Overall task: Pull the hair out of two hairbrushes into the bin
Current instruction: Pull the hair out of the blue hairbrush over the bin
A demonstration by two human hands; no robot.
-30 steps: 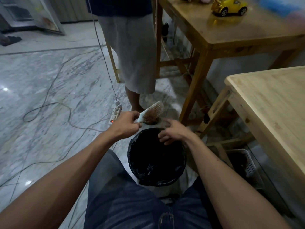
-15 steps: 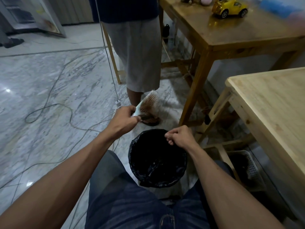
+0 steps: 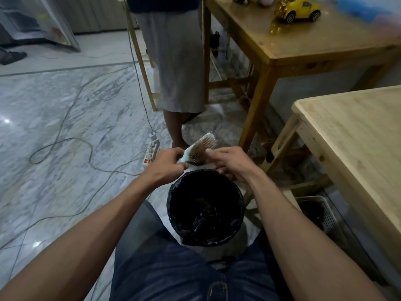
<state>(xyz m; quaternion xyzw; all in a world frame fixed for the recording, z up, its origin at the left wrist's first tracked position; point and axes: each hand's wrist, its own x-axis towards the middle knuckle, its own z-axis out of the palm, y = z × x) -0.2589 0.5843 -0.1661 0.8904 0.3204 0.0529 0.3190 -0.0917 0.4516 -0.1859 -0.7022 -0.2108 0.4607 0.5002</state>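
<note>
My left hand (image 3: 166, 165) grips the handle of a pale hairbrush (image 3: 200, 148), whose bristle face points up and to the right, with brownish hair among the pins. My right hand (image 3: 231, 164) is at the brush head, fingertips touching the bristles; whether it pinches hair is hidden. Both hands hover just above the far rim of a round bin (image 3: 173, 210) lined with a black bag, which stands on the floor between my knees. Only one hairbrush is in view.
A person in a grey skirt (image 3: 176, 61) stands just beyond the bin. A power strip (image 3: 150, 152) and cables (image 3: 65, 137) lie on the marble floor at left. Two wooden tables (image 3: 347, 135) stand to the right, with a yellow toy car (image 3: 298, 9) on the far one. A plastic basket (image 3: 319, 213) sits under the near table.
My right hand rose from the bin's rim, where it was closed, up to the brush bristles. My left hand kept hold of the brush and shifted slightly toward the bin.
</note>
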